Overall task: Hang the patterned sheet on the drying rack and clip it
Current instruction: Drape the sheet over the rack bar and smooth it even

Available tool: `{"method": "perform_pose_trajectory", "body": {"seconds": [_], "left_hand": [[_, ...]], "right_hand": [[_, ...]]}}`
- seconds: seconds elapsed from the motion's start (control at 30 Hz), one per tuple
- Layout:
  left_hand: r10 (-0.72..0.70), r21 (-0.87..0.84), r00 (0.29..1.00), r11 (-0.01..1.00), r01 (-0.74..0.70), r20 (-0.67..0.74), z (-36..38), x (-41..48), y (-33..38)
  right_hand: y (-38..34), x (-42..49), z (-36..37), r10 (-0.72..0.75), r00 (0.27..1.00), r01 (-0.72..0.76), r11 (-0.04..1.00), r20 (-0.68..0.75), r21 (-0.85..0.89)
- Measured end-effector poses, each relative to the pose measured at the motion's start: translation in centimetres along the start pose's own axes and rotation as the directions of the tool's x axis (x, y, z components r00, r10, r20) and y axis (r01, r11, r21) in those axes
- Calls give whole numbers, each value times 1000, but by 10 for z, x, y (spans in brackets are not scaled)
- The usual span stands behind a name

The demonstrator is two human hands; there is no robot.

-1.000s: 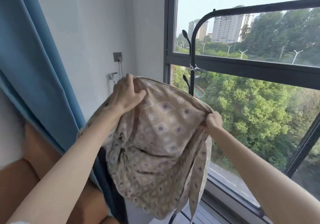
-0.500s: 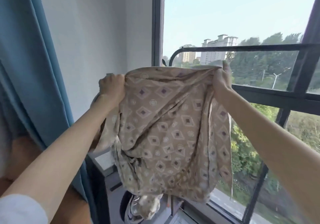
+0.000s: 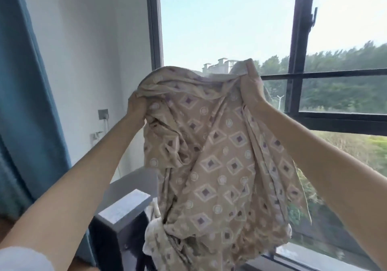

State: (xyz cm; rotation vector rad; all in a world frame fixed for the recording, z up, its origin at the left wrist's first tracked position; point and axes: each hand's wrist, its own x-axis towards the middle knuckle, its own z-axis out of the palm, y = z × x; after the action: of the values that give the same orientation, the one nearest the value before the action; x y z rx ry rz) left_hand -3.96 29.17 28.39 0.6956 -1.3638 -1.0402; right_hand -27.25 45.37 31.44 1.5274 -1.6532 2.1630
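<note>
The beige patterned sheet (image 3: 217,166) with purple diamonds hangs bunched between my hands in front of the window. My left hand (image 3: 136,107) grips a gathered fold at its upper left. My right hand (image 3: 251,84) grips the upper right corner, held higher. The drying rack's black top bar (image 3: 335,73) runs rightward from just behind my right hand; its left part is hidden by the cloth. I cannot tell whether the sheet lies over the bar. No clip is in view.
A blue curtain (image 3: 27,103) hangs at the left beside a white wall with a socket (image 3: 103,113). A dark unit with a grey top (image 3: 125,208) stands below my left arm. Black window frames (image 3: 297,40) and the sill (image 3: 314,258) lie behind.
Both hands have lifted the sheet from waist height to the level of the rack's top bar. My right hand now holds its corner above the bar; my left hand sits lower.
</note>
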Motion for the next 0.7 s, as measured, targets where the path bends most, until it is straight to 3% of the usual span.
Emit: {"method": "perform_pose_trajectory", "body": {"seconds": [0.13, 0.3, 0.4, 0.47, 0.5, 0.53, 0.6, 0.7], "left_hand": [[-14, -214, 961, 974, 76, 276, 8, -12, 13], [30, -374, 926, 919, 122, 376, 44, -29, 71], [35, -452, 910, 876, 171, 412, 67, -32, 118], [62, -503, 903, 846, 179, 425, 84, -24, 147], [74, -516, 903, 839, 173, 423, 93, -19, 160], [78, -520, 904, 837, 169, 420, 102, -15, 173], [85, -554, 926, 820, 145, 368, 121, -7, 195], [130, -624, 940, 775, 102, 315, 151, -10, 225]], "right_hand": [[-40, -17, -20, -50, 999, 46, 985, -20, -166], [-97, -16, -62, -232, 971, 189, 897, -62, -399], [-124, -6, -86, -362, 932, 321, 800, 20, -506], [-142, -5, -107, -448, 883, 412, 601, 139, -685], [-147, -5, -118, -454, 861, 438, 432, 229, -788], [-151, -6, -127, -416, 847, 457, 256, 330, -852], [-152, -7, -143, -251, 853, 480, 32, 458, -876], [-155, 0, -171, -84, 912, 366, -272, 401, -890]]}}
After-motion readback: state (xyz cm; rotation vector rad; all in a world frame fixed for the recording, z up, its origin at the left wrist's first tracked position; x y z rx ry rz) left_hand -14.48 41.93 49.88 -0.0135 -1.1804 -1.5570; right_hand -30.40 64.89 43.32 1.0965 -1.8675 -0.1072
